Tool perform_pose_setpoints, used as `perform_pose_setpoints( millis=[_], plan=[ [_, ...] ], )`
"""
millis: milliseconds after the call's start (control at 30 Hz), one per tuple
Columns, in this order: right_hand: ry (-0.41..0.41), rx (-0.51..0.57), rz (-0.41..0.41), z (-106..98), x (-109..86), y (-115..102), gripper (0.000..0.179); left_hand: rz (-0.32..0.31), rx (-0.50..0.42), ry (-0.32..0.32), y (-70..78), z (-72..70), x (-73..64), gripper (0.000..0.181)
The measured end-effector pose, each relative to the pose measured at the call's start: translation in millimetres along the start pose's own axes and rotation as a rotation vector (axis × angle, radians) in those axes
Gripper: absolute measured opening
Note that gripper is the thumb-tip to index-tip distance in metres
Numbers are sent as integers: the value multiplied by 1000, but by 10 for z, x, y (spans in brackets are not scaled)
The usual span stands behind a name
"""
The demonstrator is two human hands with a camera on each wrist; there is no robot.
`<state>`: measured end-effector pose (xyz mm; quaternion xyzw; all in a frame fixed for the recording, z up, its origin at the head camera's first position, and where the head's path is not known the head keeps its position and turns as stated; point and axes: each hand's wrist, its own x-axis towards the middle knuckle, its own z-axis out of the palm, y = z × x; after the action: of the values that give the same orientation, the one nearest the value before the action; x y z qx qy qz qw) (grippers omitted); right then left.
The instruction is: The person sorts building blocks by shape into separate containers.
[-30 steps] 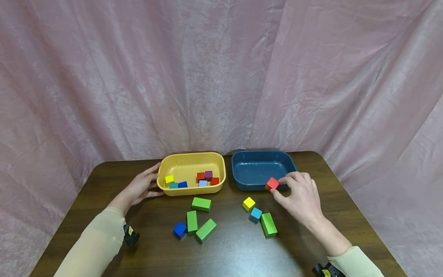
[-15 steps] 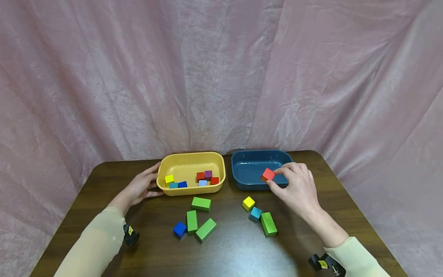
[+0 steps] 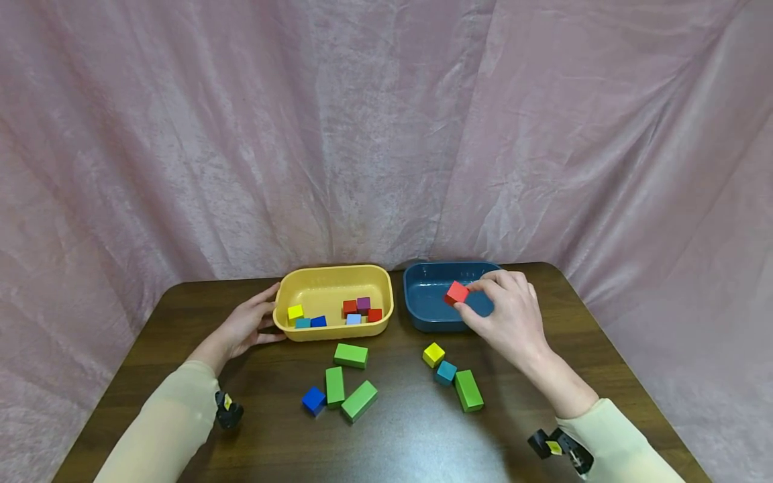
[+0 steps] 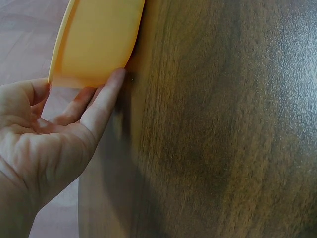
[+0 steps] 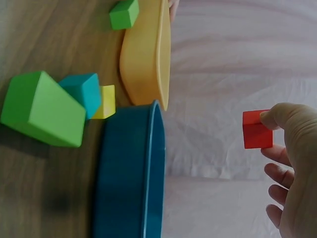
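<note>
Red cube (image 3: 456,293) pinched in right hand (image 3: 513,320), thumb and fingertip, raised above blue tray (image 3: 435,325). Left hand (image 3: 246,325) spread, touching yellow tray (image 3: 331,334) at its left end, well apart from cube.

Right hand (image 3: 512,316) pinches red cube (image 3: 456,293) over blue tray (image 3: 436,325); left hand (image 3: 246,323) touches yellow tray (image 3: 329,287).

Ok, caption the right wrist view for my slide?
Right hand pinching a red cube above the blue tray, with the yellow tray alongside.
</note>
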<state>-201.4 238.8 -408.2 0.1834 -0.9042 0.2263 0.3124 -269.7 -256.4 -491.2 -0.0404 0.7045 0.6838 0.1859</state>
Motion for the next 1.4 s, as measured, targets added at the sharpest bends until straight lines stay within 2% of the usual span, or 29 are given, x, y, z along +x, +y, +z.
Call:
perform_pose_setpoints(
  millis=[367, 633, 1000, 1400],
  plan=[
    [4, 25, -62, 123, 224, -213, 30, 0, -4, -1, -7, 12, -1, 62],
    [-5, 54, -68, 241, 372, -340, 30, 6, -1, -12, -24, 2, 8, 62],
    [-61, 74, -50, 394, 567, -564, 31, 18, 4, -13, -20, 20, 9, 62],
    [-105, 59, -52, 592, 733, -736, 29, 9, -3, -6, -7, 57, 20, 62]
  ],
)
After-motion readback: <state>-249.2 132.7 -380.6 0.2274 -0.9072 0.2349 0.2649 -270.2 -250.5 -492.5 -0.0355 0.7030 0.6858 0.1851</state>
